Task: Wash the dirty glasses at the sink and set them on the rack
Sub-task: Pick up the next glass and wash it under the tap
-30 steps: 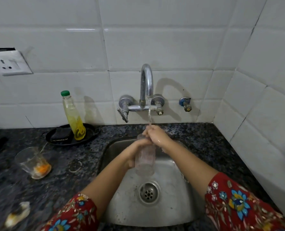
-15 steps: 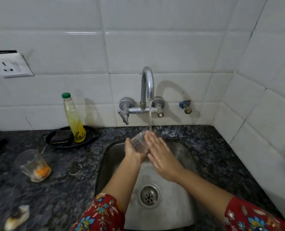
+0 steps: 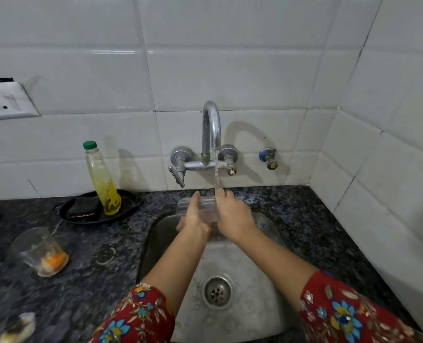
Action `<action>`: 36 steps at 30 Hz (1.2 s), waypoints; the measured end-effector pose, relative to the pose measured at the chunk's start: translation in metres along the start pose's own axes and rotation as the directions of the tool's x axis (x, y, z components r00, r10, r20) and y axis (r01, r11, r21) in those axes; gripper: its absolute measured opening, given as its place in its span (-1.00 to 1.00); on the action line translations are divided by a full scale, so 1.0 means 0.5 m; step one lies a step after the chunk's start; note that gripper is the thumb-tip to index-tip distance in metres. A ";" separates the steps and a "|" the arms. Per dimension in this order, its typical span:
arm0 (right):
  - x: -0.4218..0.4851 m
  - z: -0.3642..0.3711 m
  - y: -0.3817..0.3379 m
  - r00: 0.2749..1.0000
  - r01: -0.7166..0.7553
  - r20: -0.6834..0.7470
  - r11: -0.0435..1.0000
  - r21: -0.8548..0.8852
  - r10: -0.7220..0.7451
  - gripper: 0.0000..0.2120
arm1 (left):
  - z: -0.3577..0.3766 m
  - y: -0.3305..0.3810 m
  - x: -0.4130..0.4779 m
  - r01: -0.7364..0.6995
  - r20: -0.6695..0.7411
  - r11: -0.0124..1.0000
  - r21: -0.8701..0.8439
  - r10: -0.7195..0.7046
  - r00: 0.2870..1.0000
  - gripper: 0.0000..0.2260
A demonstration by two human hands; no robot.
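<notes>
A clear glass (image 3: 205, 209) lies on its side between both hands over the steel sink (image 3: 260, 288), under the water running from the chrome tap (image 3: 211, 129). My left hand (image 3: 193, 216) grips it from the left. My right hand (image 3: 232, 214) wraps its right end, fingers up in the stream. A second glass (image 3: 42, 251) with orange residue stands on the dark granite counter at the left, apart from both hands. No rack is in view.
A yellow soap bottle (image 3: 102, 179) with a green cap stands on a black plate (image 3: 81, 216) holding a dark scrubber. A food scrap (image 3: 20, 328) lies at the counter's front left. White tiled walls close the back and right; a socket (image 3: 6, 102) sits at left.
The glass went from upright in both hands to lying sideways under the stream. My right hand, flat against it half a second ago, now closes around its right end.
</notes>
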State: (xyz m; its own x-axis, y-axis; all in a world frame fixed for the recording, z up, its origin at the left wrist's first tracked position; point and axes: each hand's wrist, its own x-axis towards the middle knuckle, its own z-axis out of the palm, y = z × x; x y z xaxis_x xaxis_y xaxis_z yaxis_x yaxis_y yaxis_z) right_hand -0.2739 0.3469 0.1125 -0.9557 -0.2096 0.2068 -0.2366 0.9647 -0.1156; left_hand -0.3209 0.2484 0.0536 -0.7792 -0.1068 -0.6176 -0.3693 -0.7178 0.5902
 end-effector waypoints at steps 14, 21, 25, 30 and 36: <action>-0.009 0.022 0.033 0.736 -0.640 0.675 0.375 0.671 0.048 -0.71 | -0.024 0.013 -0.093 -0.044 0.370 0.967 0.249 -0.053 0.928 -0.76; -0.040 0.036 0.024 0.768 -0.629 0.640 0.159 0.761 -0.024 -0.84 | -0.009 0.036 -0.095 -0.078 0.436 0.954 0.291 -0.060 0.898 -0.71; -0.070 0.035 0.068 0.645 -0.749 0.688 -0.098 0.655 -0.333 -0.81 | -0.031 0.027 -0.075 -0.023 0.581 0.986 0.168 -0.080 0.810 -0.61; -0.087 0.075 0.041 0.849 -0.524 0.527 0.163 0.836 0.026 -0.76 | -0.012 0.003 -0.071 -0.264 0.451 0.918 0.296 0.109 0.886 -0.65; -0.104 0.075 0.078 0.719 -0.671 0.621 -0.079 0.737 -0.313 -0.68 | -0.026 0.022 -0.075 -0.245 0.656 0.931 0.273 0.006 0.755 -0.52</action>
State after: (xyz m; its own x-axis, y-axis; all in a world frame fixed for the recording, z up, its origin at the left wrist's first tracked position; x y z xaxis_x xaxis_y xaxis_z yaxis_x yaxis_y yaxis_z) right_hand -0.2401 0.3896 0.0609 -0.7215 -0.5519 -0.4181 0.5307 -0.0529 -0.8459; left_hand -0.2892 0.2355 0.0765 -0.9227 0.3659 -0.1217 -0.2912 -0.4542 0.8419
